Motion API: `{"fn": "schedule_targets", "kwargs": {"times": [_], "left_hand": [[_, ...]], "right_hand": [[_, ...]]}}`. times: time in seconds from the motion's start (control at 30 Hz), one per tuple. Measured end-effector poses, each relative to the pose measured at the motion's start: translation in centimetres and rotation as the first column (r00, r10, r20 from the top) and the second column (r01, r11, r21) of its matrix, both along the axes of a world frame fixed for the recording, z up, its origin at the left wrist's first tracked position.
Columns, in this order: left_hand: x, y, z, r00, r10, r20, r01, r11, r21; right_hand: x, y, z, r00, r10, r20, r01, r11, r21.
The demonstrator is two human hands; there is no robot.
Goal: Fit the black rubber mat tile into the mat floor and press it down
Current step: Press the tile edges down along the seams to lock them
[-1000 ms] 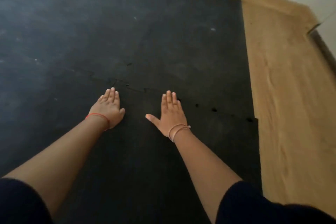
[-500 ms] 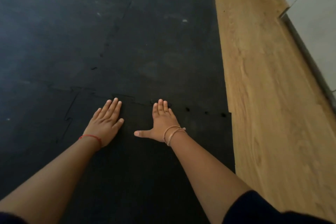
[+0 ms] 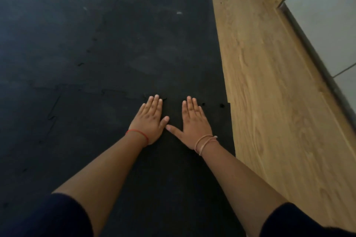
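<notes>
The black rubber mat tile (image 3: 107,131) lies flat in the mat floor (image 3: 115,34), its toothed far edge meeting the neighbouring tiles along a seam. My left hand (image 3: 151,119) rests palm down on the tile, fingertips at the seam. Beside it, my right hand (image 3: 193,124) is also flat on the tile, fingers spread, thumb almost touching the left thumb. Neither hand holds anything. Small dark gaps (image 3: 221,105) show in the seam right of my right hand.
Bare wooden floor (image 3: 279,102) runs along the mat's right edge. A pale wall (image 3: 331,15) with a dark baseboard strip stands at the far right. Another seam (image 3: 53,115) runs down the mat at the left.
Both hands have slid right along the seam toward the mat's right edge and moved closer together. They stay flat on the tile.
</notes>
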State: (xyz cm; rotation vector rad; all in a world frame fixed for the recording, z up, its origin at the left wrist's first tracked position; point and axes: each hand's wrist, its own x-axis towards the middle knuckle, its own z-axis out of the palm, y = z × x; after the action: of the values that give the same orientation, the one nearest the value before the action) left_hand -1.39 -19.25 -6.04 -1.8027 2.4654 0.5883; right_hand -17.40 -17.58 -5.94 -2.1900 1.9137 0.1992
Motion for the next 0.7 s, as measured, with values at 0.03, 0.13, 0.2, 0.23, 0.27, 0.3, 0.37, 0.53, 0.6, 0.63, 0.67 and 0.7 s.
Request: {"fn": "schedule_targets", "kwargs": {"times": [0.03,0.13,0.2,0.23,0.27,0.3,0.37,0.53,0.6,0.63,0.67,0.7], "left_hand": [[-0.4,-0.2,-0.4,1.0,0.0,0.02,0.0,1.0,-0.02],[-0.5,-0.4,-0.8,0.997,-0.012,0.078,0.013,1.0,-0.013],[-0.4,-0.7,-0.3,0.995,-0.024,0.093,0.02,0.999,0.042],[-0.5,-0.8,-0.1,0.995,-0.03,0.1,0.022,0.997,0.075],[-0.6,-1.0,0.1,0.993,-0.035,0.113,0.023,0.994,0.106],[-0.6,-1.1,0.3,0.991,-0.039,0.128,0.022,0.991,0.132],[-0.9,-1.2,0.5,0.989,-0.022,0.148,-0.002,0.988,0.156],[-4.4,0.8,0.1,0.994,-0.083,0.069,0.08,0.996,0.045],[-5.9,1.4,-0.5,0.989,-0.136,0.051,0.138,0.99,-0.019],[-6.3,1.3,-0.7,0.989,-0.135,0.052,0.137,0.99,-0.038],[-6.4,1.3,-0.8,0.989,-0.132,0.06,0.134,0.99,-0.043],[-6.4,1.2,-1.0,0.99,-0.128,0.065,0.131,0.99,-0.045]], "right_hand": [[0.0,-0.3,-0.1,1.0,0.009,0.012,-0.01,1.0,0.026],[-0.6,-1.2,0.2,0.998,0.046,0.038,-0.051,0.988,0.146],[-1.1,-1.7,1.1,0.997,0.065,0.039,-0.072,0.972,0.222],[-1.3,-2.0,1.5,0.997,0.067,0.04,-0.075,0.965,0.25],[-1.3,-2.1,1.8,0.997,0.07,0.043,-0.079,0.961,0.266],[-1.1,-2.2,1.9,0.996,0.075,0.051,-0.086,0.958,0.272],[-1.1,-1.5,1.6,0.995,0.069,0.076,-0.085,0.969,0.233],[-5.6,1.9,0.2,0.984,-0.176,0.006,0.176,0.984,0.02],[-7.2,2.1,0.1,0.975,-0.215,-0.053,0.217,0.976,0.024],[-7.4,1.8,-0.1,0.975,-0.213,-0.054,0.216,0.976,0.041],[-7.6,1.5,-0.2,0.977,-0.21,-0.045,0.212,0.975,0.061],[-7.5,1.3,-0.5,0.977,-0.211,-0.035,0.213,0.974,0.073]]}}
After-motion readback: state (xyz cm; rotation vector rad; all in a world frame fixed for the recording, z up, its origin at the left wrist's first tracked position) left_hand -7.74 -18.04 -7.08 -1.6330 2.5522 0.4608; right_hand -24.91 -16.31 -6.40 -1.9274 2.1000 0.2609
